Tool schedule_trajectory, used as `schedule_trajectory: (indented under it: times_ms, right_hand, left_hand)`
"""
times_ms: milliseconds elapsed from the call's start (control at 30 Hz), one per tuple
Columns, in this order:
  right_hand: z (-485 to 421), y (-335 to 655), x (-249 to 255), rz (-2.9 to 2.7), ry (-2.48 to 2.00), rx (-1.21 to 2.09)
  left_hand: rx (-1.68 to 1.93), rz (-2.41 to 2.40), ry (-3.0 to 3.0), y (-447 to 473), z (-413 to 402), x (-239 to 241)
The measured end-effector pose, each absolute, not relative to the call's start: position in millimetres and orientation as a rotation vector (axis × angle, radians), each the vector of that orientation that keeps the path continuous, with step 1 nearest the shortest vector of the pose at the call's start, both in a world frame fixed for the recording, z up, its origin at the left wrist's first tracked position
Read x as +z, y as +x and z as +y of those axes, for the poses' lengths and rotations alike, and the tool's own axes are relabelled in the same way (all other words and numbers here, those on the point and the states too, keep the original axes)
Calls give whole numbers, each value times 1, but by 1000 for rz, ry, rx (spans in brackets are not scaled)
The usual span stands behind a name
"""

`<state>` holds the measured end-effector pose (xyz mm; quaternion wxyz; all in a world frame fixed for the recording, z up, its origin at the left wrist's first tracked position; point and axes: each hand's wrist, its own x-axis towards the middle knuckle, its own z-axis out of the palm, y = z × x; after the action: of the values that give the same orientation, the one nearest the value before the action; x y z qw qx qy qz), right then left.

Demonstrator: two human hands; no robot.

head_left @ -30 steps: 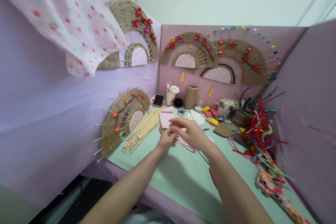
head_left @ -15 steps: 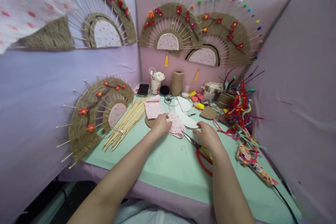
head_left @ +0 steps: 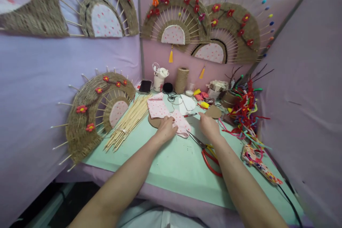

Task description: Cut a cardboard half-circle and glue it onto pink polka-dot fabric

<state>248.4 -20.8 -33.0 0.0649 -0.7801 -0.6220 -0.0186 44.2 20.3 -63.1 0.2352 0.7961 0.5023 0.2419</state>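
Observation:
My left hand lies over a pink polka-dot cloth, its fingers curled at the cloth's left edge. Across from it, my right hand has its fingertips together at the right end of a slim red and silver pen. Below the hands are scissors with red and yellow handles, blades partly apart and pointing at the cloth. Another folded dotted cloth rests on a brown cardboard piece. Behind the pen are white paper shapes.
Thin wooden sticks lie in a bundle at left, beside a twine-wrapped fan. A twine spool stands at the back. Tangled pipe cleaners and a patterned corded glue gun sit at right.
My right hand has moved from the white paper to the pen and closed its fingertips. The curved paper near the cloth is no longer visible there. The view has shifted slightly.

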Motion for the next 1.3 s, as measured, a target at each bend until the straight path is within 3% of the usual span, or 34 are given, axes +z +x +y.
schedule_trajectory:
  times_ms: [133, 433, 733, 1033, 1300]
  right_hand:
    - [-17, 260, -28, -1819, -2308, -151]
    - [-23, 266, -45, -1707, -2142, 29]
    - [-29, 265, -46, -1708, -1964, 85]
    - [-26, 260, -41, -1596, -1743, 189]
    - [-16, 230, 7, -1551, -1303, 425]
  left_hand:
    - [700, 1425, 2169, 40, 25, -57]
    - [658, 1925, 1901, -14, 110, -29]
    - [839, 1954, 1619, -4, 151, -33]
    - [1224, 1331, 1471, 40, 145, 16]
    - [1092, 411, 1459, 86, 55, 27]
